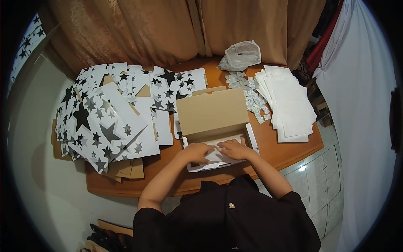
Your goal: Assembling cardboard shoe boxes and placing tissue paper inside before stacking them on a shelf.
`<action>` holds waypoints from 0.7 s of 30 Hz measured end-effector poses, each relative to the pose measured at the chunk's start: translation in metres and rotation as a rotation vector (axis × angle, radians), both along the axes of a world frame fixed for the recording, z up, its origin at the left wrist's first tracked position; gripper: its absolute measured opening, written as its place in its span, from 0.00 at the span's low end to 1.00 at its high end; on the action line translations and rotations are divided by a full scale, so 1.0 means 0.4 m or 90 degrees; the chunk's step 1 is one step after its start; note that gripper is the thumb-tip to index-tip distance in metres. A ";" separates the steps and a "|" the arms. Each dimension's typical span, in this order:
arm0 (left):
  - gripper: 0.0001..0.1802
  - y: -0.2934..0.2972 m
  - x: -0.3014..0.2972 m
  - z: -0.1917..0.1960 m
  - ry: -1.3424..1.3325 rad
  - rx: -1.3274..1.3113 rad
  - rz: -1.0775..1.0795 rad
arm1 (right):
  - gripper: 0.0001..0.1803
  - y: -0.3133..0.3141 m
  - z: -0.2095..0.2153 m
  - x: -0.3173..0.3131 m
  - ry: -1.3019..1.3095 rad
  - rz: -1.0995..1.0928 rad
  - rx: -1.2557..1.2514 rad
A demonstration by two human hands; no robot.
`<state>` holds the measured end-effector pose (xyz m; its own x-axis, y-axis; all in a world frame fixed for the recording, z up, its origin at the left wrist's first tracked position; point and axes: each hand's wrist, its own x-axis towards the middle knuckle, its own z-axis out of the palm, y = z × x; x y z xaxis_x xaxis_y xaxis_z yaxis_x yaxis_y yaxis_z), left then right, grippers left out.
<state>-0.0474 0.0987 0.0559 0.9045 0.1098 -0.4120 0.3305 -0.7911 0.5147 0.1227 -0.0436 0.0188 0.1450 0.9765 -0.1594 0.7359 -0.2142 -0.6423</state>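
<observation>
An open cardboard box (pixel 213 112) stands near the front edge of the table, its brown lid tilted up at the back and its white sides facing outward. Inside it lies a white sheet of paper (pixel 216 157). My left hand (pixel 199 152) rests on the paper at the left, fingers apart and holding nothing. From the right, my right hand (pixel 232 149) presses on the same paper with its fingers spread. The two hands point toward each other, with a small gap between them. Anything beneath the paper is hidden.
Flat star-patterned cardboard boxes (pixel 105 122) pile up on the left of the wooden table (pixel 126 190). Small clear packets (pixel 254 101) lie beyond the box at the right, by a translucent plastic bag (pixel 243 55). White sheets (pixel 289 101) are stacked at the right. Brown curtains (pixel 138 33) hang behind.
</observation>
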 end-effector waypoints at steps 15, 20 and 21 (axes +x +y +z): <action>0.45 -0.087 -0.147 -0.190 -0.366 0.001 0.783 | 0.26 -0.121 -0.005 0.089 -0.092 -0.431 0.204; 0.36 -0.062 -0.119 -0.214 -0.432 -0.269 0.756 | 0.22 -0.119 -0.114 0.101 0.234 -0.429 0.237; 0.36 -0.051 -0.114 -0.216 -0.432 -0.270 0.756 | 0.22 -0.118 -0.121 0.102 0.233 -0.429 0.237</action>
